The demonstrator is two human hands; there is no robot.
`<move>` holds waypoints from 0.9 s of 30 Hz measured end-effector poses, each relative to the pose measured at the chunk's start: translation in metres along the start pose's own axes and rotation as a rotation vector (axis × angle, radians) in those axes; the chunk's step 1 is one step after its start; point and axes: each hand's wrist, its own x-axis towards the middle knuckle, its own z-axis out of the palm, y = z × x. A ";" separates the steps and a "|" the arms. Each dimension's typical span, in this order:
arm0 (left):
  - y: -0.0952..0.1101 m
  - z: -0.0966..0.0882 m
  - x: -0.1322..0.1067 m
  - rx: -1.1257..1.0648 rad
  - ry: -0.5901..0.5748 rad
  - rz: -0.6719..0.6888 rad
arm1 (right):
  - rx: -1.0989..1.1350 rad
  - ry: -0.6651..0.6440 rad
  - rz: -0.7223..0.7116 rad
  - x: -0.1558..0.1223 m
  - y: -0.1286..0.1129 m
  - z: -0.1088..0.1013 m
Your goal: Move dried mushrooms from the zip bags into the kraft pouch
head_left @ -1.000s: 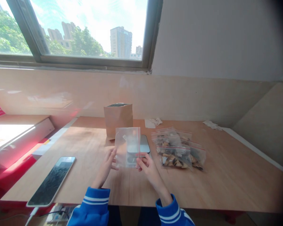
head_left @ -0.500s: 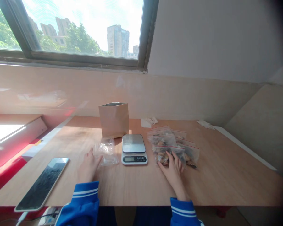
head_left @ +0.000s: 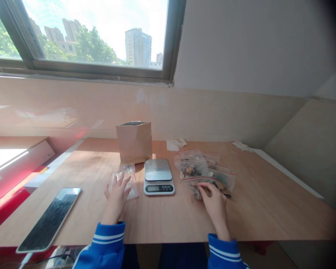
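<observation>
My left hand (head_left: 117,196) lies over a crumpled clear plastic zip bag (head_left: 129,178) on the wooden table (head_left: 81,168), its fingers spread across the bag. My right hand (head_left: 214,200) has its fingers curled over a zip bag of brown and dark pieces (head_left: 196,191), which hides most of that bag. Behind it overlap several similar red-striped bags (head_left: 192,167). Between my hands stands a silver digital kitchen scale (head_left: 158,177) with nothing on it, touching neither hand.
A brown paper pouch (head_left: 133,144) stands behind the scale. Crumpled white paper scraps (head_left: 176,144) lie along the back wall, with another (head_left: 242,146) further right. A dark phone or tablet (head_left: 49,220) lies at the table's front left. A window (head_left: 95,37) is above.
My view has shifted slightly left and down. My left hand has moved onto the clear bag. My right hand has moved to the right across the front filled bag.
</observation>
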 end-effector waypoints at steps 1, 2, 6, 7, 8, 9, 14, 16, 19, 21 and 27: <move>0.015 -0.004 -0.003 -0.100 0.043 0.022 | 0.074 -0.014 -0.003 0.001 -0.008 -0.004; 0.031 -0.007 -0.006 -0.228 0.050 0.048 | 0.152 -0.035 -0.014 0.002 -0.017 -0.008; 0.083 -0.008 -0.020 -0.859 -0.250 -0.031 | 0.427 -0.216 -0.124 -0.002 -0.064 -0.019; 0.090 -0.005 -0.023 -0.980 -0.326 -0.097 | 0.471 -0.281 -0.148 -0.005 -0.076 -0.019; 0.095 -0.002 -0.025 -1.072 -0.373 -0.155 | 0.503 -0.336 -0.164 -0.008 -0.086 -0.019; 0.097 0.000 -0.027 -1.136 -0.400 -0.198 | 0.527 -0.381 -0.174 -0.011 -0.095 -0.018; 0.092 -0.001 -0.032 -1.112 -0.393 -0.173 | 0.534 -0.491 -0.234 -0.022 -0.117 -0.010; 0.087 -0.005 -0.032 -1.070 -0.382 -0.123 | 0.516 -0.547 -0.253 -0.024 -0.119 -0.009; 0.082 -0.008 -0.032 -1.067 -0.287 -0.082 | 0.458 -0.626 -0.288 -0.023 -0.119 -0.015; 0.082 -0.009 -0.034 -1.058 -0.238 -0.071 | 0.429 -0.643 -0.311 -0.023 -0.120 -0.021; 0.100 -0.013 -0.047 -0.920 -0.159 -0.029 | 0.527 -0.632 -0.097 -0.029 -0.132 -0.012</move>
